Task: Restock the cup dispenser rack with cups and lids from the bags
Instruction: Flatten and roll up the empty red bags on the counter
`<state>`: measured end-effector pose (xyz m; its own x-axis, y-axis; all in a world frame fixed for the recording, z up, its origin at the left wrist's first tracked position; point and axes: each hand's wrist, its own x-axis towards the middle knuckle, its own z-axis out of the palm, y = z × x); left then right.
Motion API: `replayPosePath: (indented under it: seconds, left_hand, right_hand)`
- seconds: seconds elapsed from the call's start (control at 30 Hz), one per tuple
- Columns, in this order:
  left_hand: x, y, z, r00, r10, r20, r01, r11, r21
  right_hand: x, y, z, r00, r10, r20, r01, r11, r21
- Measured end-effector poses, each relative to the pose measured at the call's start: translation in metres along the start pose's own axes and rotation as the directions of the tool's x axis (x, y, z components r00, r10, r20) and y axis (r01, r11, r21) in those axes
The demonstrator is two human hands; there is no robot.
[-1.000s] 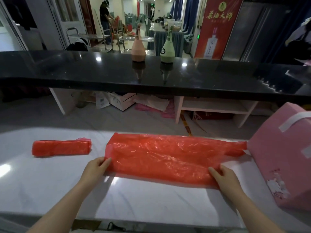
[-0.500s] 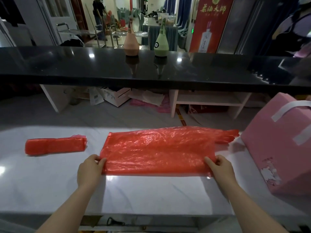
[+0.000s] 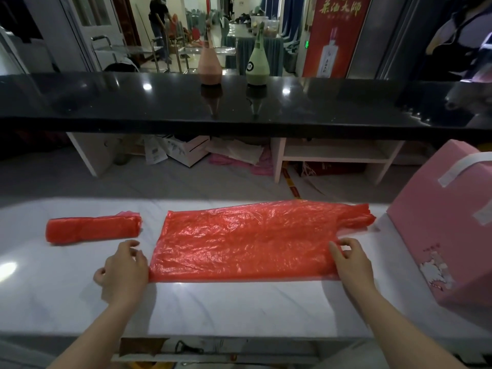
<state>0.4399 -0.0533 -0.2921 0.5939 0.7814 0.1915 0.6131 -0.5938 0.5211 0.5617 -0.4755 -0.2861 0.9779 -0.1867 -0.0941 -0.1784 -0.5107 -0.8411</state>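
Observation:
A flat red plastic bag (image 3: 250,241) lies spread on the white marble counter (image 3: 239,304), handles pointing right. My left hand (image 3: 123,270) sits at its near left corner with fingers curled, and its thumb side pinches that corner. My right hand (image 3: 351,262) pinches the near right edge just below the handles. A second red bag, rolled up tight (image 3: 91,230), lies to the left, apart from both hands. No cups, lids or dispenser rack are in view.
A pink box with a white strap (image 3: 450,235) stands on the counter at the right, close to my right hand. A raised black counter (image 3: 159,102) runs across behind, with a pink bottle (image 3: 209,65) and a green bottle (image 3: 257,65) on it.
The bag's near edge has been carried away from me, so the bag lies narrower and flatter. Both hands stayed at its near corners, and the left hand's fingers have curled up.

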Motion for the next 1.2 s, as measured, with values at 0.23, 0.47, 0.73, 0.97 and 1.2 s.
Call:
replayPosePath:
  seconds: [0.23, 0.47, 0.73, 0.97, 1.2]
  left_hand:
    - [0.009, 0.065, -0.002, 0.865, 0.499, 0.055, -0.492, 0.864, -0.105]
    - [0.038, 0.077, 0.047, 0.726, 0.515, 0.456, -0.625, 0.771, 0.125]
    - [0.081, 0.051, 0.064, 0.633, 0.45, 0.63, -0.697, 0.685, 0.211]
    - [0.089, 0.049, 0.07, 0.612, 0.496, 0.617, -0.718, 0.675, 0.169]
    - [0.091, 0.061, 0.061, 0.592, 0.524, 0.612, -0.768, 0.597, 0.231]
  right_hand:
    - [-0.016, -0.025, 0.029, 0.89, -0.432, -0.148, 0.319, 0.82, -0.475]
    - [0.0, -0.088, 0.114, 0.824, -0.436, 0.362, 0.56, 0.532, -0.635]
    - [0.026, -0.069, 0.144, 0.883, -0.22, 0.415, 0.465, 0.539, -0.703]
    - [0.056, -0.033, 0.07, 0.998, 0.017, 0.065, 0.039, 0.632, -0.774]
    - [0.05, -0.035, 0.062, 0.999, -0.048, 0.001, 0.034, 0.707, -0.707]
